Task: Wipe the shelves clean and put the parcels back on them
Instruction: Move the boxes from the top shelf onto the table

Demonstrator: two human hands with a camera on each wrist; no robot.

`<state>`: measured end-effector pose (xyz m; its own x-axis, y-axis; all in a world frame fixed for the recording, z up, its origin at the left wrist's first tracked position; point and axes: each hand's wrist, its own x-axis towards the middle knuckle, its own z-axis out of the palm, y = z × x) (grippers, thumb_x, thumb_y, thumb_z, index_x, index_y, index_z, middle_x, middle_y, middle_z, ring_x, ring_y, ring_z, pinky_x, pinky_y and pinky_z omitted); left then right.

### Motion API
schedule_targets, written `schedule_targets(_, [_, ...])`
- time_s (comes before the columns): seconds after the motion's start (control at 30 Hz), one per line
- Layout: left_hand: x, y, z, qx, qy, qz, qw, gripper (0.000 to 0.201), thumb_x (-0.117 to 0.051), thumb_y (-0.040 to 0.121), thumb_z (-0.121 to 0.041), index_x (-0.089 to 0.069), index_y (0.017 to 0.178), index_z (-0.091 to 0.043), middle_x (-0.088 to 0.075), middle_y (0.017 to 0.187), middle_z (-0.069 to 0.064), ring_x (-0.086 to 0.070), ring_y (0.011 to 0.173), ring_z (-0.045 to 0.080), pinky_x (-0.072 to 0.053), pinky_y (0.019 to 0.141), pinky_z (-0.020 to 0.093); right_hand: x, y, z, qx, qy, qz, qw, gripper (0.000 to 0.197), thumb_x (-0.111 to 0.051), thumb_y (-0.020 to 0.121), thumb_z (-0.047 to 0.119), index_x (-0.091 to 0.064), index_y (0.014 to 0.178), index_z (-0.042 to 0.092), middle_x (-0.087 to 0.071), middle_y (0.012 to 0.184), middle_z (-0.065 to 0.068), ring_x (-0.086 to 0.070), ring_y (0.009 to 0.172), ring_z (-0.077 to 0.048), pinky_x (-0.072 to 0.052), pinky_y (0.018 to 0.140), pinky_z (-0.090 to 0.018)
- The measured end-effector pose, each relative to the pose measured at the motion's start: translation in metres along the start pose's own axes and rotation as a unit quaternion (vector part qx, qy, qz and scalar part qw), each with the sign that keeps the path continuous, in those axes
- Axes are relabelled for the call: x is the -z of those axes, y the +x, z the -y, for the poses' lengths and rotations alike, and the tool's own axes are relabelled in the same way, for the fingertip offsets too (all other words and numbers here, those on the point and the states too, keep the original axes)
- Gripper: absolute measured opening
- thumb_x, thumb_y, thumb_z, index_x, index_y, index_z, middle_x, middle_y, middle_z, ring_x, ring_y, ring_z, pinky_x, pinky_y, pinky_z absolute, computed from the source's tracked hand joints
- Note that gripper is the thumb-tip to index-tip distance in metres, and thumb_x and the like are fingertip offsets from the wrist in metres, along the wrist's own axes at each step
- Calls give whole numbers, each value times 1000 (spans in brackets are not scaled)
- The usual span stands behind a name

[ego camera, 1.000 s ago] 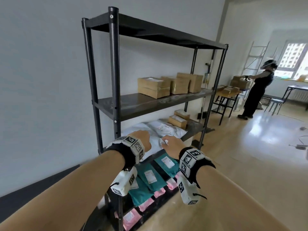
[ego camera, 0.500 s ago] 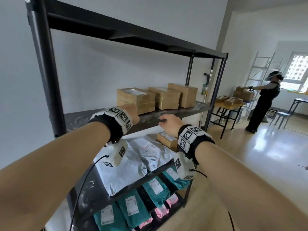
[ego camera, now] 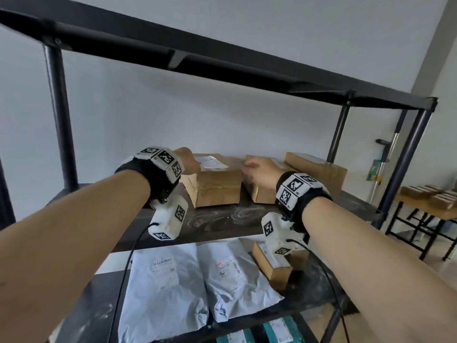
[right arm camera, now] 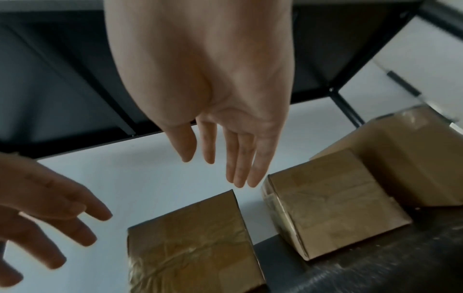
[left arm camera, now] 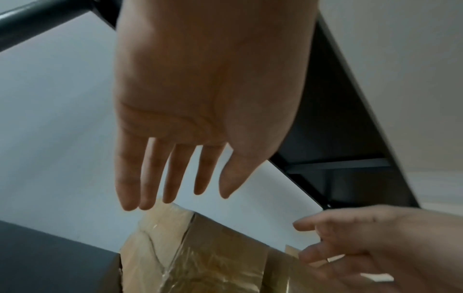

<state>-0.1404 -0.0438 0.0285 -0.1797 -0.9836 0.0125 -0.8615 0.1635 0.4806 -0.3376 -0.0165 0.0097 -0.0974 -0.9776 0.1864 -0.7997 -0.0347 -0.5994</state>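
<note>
— What's on the left?

— My left hand (left arm camera: 200, 111) hovers over the leftmost cardboard parcel (ego camera: 216, 183) on the middle shelf (ego camera: 222, 219), fingers straight and slightly spread, holding nothing.

— Touching it?

— I can't tell; the head view is blurred there.

— And rightward?

— My right hand (right arm camera: 208, 95) hangs above the second parcel (right arm camera: 330, 214), fingers extended, nearly together. A third parcel (right arm camera: 406, 158) stands just beside that.
</note>
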Motion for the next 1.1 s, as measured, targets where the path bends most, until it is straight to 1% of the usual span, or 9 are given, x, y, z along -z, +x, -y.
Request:
schedule_targets(0.07, [-3,13,-8,36,-59,4,998,17,-54,94,-16,-54,104,-2,-51,99,14,-60,92,33,-48,63,30,4,22,-9,-5,59,16,998,35,-48,97,16,-54,129,3,-61,111,-9,-54,82,-17,-48,74,-32])
schedule_targets(0.13, [-5,27,-13,70,-99,4,993,18,-55,93,-18,-53,105,-5,-53,102,13,-62,104,34,-52,70,34,5,43,-15,-12,85,24,996,33,-46,98,16,-55,128,3,-59,94,-4,-53,79,-17,-46,67,-28])
schedule_targets(0.23, [-5,49,-15,115,-176,19,978,43,-55,94,-23,-45,131,-3,-51,119,17,-58,99,35,-52,85,45,4,71,-19,-31,93,51,994,33,-45,98,24,-58,124,9,-60,118,-11,-56,110,-27,-50,93,-40])
schedule_targets(0.33, [-6,71,-13,156,-220,43,962,53,-50,96,-24,-31,143,-9,-40,137,25,-55,108,46,-48,92,56,-7,100,-22,-84,159,98,979,42,-51,94,38,-51,128,13,-55,129,-7,-53,118,-27,-48,97,-41])
schedule_targets(0.6, [-22,99,7,193,-281,75,937,49,-45,98,-26,-32,141,-9,-51,96,19,-58,88,42,-48,92,53,-39,157,-38,-163,244,183,938,67,-57,87,44,-37,145,15,-39,148,-12,-40,133,-39,-38,104,-61])
schedule_targets(0.73, [-24,92,12,187,-335,98,918,40,-43,99,-16,-40,137,-3,-51,124,23,-60,85,44,-53,64,51,-37,146,-38,-200,305,206,908,53,-59,90,36,-49,133,8,-55,130,-14,-55,115,-34,-47,97,-50])
schedule_targets(0.87, [-26,84,13,194,-382,113,896,40,-43,99,-12,-40,138,-3,-45,137,25,-48,117,51,-46,79,53,-38,139,-41,-190,333,194,903,47,-53,95,31,-47,135,6,-54,131,-15,-56,109,-31,-50,92,-45])
schedule_targets(1.03, [-21,76,16,182,-380,106,901,35,-45,98,-11,-45,132,-2,-53,121,18,-59,88,45,-50,73,53,-32,124,-34,-137,351,191,906,28,-45,100,23,-53,125,15,-55,104,-8,-54,83,-21,-49,66,-35])
schedule_targets(1.1, [-15,64,13,171,-376,90,906,35,-46,97,-10,-46,131,-2,-50,127,17,-59,95,47,-52,71,53,-26,117,-31,-97,349,181,914,27,-43,100,16,-55,124,18,-56,98,-5,-54,81,-19,-47,60,-31])
